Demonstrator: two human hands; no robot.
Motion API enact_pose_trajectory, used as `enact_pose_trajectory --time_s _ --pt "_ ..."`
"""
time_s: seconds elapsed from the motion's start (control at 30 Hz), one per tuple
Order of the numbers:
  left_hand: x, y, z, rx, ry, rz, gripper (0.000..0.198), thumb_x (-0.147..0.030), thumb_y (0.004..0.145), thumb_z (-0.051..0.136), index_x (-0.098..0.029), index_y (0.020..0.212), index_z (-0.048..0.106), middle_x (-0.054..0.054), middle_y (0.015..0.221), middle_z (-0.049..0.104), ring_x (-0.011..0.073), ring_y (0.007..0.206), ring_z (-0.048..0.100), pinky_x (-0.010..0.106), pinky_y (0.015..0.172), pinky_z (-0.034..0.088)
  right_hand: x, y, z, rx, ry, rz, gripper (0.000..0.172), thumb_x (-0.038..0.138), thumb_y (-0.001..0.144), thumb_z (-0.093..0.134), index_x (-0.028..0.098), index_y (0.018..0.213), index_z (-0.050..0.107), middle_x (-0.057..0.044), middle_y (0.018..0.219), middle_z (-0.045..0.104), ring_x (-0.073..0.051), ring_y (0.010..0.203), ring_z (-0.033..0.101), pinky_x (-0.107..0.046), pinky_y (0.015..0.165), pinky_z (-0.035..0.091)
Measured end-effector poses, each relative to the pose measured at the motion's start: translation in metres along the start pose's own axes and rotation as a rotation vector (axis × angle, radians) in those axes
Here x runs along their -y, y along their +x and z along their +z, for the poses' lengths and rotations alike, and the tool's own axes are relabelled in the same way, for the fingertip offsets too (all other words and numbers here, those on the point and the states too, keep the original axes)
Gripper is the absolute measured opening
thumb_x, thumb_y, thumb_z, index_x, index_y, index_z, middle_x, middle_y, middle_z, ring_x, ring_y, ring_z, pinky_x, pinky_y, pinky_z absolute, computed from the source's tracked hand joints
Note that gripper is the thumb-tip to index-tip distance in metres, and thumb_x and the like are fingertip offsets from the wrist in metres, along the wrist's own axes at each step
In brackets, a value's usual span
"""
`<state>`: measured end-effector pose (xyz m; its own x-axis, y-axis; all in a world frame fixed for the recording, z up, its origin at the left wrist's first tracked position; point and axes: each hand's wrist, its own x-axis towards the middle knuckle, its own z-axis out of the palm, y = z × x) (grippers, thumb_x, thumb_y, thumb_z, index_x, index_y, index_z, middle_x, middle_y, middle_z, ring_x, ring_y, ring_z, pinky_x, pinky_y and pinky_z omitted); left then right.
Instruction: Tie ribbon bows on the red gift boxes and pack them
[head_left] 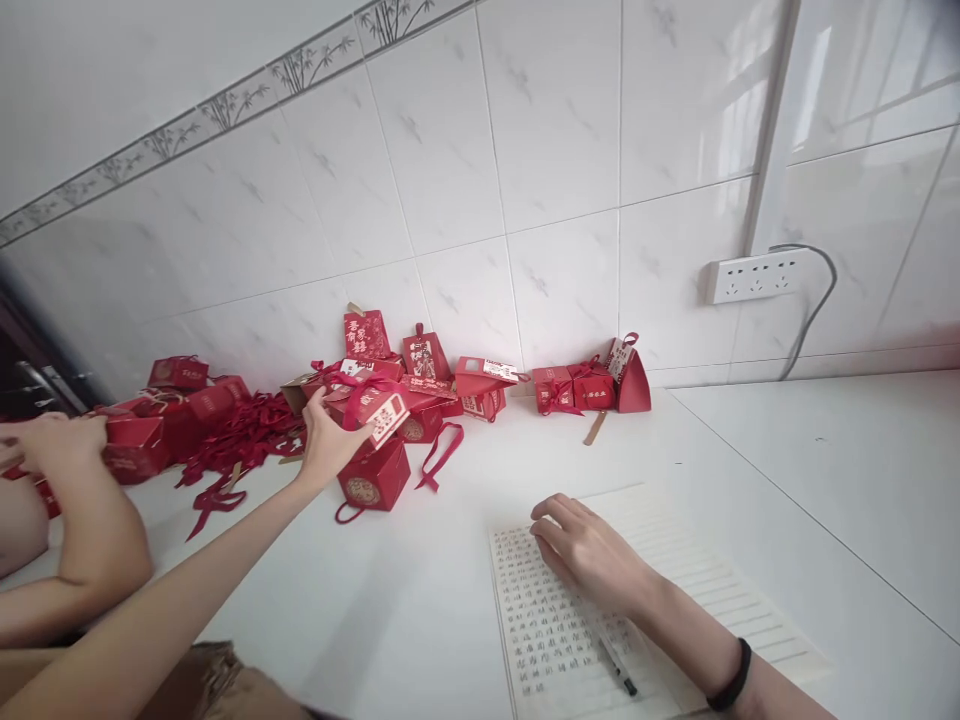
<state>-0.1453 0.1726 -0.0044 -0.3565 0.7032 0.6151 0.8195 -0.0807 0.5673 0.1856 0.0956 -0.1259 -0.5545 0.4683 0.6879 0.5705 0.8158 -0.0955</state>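
My left hand (330,440) is closed on a red gift box (381,408) with a pale printed label, thumb at the near side. It holds the box just over another red gift box (375,478) that has a gold round emblem and a ribbon loop. My right hand (589,550) rests on an open notebook (540,625) filled with handwriting. Its fingers are loosely bent and apart, with nothing seen in them. A pen (619,668) lies on the page beneath that wrist. A black band (731,675) circles the right wrist.
Several red boxes (426,355) crowd along the tiled wall (562,290), with more farther right (595,388). Dark red ribbons (251,432) lie heaped at left, where another person's hand (67,445) is among boxes. A power strip (756,277) with a cable hangs at right.
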Motion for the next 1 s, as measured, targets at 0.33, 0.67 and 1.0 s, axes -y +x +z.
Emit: enact_pose_trajectory --time_s 0.33,0.67,1.0 --pt "-0.052 -0.15 0.014 0.751 -0.432 0.282 0.098 -0.022 0.064 0.067 -0.023 0.14 0.006 0.016 0.147 0.02 0.0289 0.137 0.024 0.047 0.108 0.033 0.012 -0.003 -0.007 -0.033 0.589 0.52 0.034 0.046 0.093 0.032 0.017 0.091 0.05 -0.005 0.084 0.059 -0.017 0.076 0.056 -0.032 0.069 0.047" --pt "-0.04 -0.154 0.012 0.957 -0.447 0.405 0.102 -0.034 0.064 0.07 -0.024 0.142 0.006 0.014 0.15 0.012 0.0299 0.139 0.018 0.049 0.106 0.036 0.019 0.001 -0.008 -0.066 0.628 0.546 0.029 0.043 0.085 0.051 0.019 0.072 0.042 0.001 0.068 0.051 -0.013 0.064 0.052 -0.025 0.06 0.042" --pt "-0.072 -0.147 0.011 0.755 -0.572 0.146 0.034 -0.044 0.082 0.051 -0.017 0.102 0.055 0.009 0.118 0.055 0.023 0.118 0.048 0.04 0.102 0.039 0.026 0.005 -0.013 -0.142 0.475 0.36 0.026 0.034 0.09 0.048 0.019 0.068 0.044 0.001 0.067 0.047 -0.012 0.061 0.044 -0.026 0.06 0.037"
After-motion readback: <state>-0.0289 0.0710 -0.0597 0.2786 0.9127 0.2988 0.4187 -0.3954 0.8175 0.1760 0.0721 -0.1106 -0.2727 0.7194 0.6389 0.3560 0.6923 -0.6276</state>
